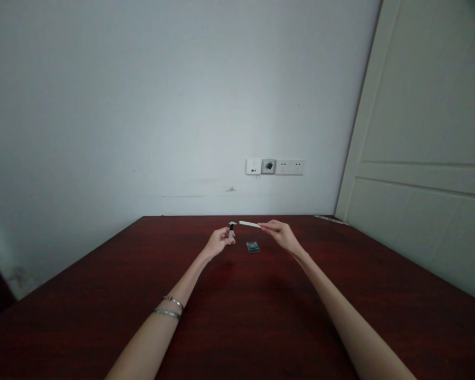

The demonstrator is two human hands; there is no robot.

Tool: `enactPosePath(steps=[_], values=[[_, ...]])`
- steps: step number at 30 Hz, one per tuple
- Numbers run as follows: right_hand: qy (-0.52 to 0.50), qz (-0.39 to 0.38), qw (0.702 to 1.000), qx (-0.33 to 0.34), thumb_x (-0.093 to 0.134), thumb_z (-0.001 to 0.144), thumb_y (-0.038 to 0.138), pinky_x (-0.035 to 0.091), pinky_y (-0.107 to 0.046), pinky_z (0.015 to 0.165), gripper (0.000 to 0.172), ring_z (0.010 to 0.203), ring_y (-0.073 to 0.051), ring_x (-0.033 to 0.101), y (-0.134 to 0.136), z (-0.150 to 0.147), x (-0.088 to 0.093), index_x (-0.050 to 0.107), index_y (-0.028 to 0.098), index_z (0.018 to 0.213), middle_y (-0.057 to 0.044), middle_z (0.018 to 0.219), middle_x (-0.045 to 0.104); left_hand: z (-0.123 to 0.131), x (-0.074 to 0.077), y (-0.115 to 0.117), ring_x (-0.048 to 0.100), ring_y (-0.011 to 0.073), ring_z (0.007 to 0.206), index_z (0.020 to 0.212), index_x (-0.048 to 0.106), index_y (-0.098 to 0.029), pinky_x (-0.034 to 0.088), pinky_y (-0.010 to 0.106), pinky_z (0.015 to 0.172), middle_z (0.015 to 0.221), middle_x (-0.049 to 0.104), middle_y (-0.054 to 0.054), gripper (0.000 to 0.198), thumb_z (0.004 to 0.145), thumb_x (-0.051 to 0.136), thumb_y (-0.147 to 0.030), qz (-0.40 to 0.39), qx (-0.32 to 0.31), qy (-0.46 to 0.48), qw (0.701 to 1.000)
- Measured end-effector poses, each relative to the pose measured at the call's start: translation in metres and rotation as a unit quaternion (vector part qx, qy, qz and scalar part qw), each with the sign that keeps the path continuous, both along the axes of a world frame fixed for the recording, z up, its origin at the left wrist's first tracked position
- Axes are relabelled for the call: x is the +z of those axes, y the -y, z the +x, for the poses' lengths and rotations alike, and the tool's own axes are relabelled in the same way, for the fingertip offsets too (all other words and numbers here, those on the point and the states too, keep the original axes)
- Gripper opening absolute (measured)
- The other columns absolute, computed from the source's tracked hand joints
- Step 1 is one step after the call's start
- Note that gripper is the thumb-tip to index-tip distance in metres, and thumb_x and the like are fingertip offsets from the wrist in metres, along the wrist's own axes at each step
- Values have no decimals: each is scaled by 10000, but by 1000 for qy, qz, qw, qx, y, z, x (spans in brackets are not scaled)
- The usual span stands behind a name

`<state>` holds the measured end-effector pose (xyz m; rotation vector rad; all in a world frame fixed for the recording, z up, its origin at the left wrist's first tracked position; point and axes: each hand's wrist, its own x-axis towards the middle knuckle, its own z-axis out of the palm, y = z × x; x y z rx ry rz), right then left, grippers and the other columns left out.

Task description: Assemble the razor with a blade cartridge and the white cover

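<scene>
A person's two bare arms are reaching from the near edge across a dark reddish table (237, 327). The left hand (217, 243) is gripping a small razor-like tool (231, 235) by its grey handle, fingers curled around it, and the tool is standing upright with its wide, pale head at the top. To its right, the right hand (281, 234) is pinching a slim white stick (249, 224) by its right end; the stick is pointing left, its free end hovering near the tool's head, apart from it. Between the hands and slightly nearer, a small clear case (253, 247) with teal contents is lying on the table. Two bracelets (168, 309) are circling the left forearm. On the far wall (142, 105), sockets (290, 167) are sitting right of centre.
</scene>
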<state>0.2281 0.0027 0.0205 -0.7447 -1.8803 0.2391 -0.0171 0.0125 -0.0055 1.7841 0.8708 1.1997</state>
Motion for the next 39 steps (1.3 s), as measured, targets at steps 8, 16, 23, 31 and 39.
enactPosePath(steps=[8,16,23,31,39], values=[[21,-1,1000,13,552,814,333,455,-257,661,249,721,-154,600,5,-7,3,689,225,991,-55,807,660,1,-6,-3,575,127,633,735,557,-118,408,243,622,669,603,17,135,612,607,-140,-4,-8,2,1000],[34,15,999,3,550,817,312,458,-254,644,232,716,-154,603,10,-9,8,690,242,989,-56,818,666,2,-2,2,575,126,633,731,569,-118,410,242,624,658,603,13,130,612,617,-142,-7,1,0,1000],[39,19,999,-10,554,815,297,460,-246,645,221,713,-150,603,10,-1,9,696,235,973,-54,805,663,1,-3,-1,581,127,634,725,570,-118,425,252,649,663,600,8,133,606,628,-131,-5,-2,6,1000],[31,19,999,7,555,815,302,458,-241,624,225,695,-143,599,9,-10,6,693,232,979,-51,789,656,2,-4,-3,569,113,619,712,562,-115,420,244,644,654,586,-2,127,594,608,-105,-7,-8,15,1000],[16,4,1000,8,563,808,319,469,-264,676,235,743,-159,609,8,-4,7,690,235,987,-59,833,663,2,-4,-1,577,122,629,715,567,-119,425,247,645,655,594,1,122,601,611,-109,-6,3,2,1000]])
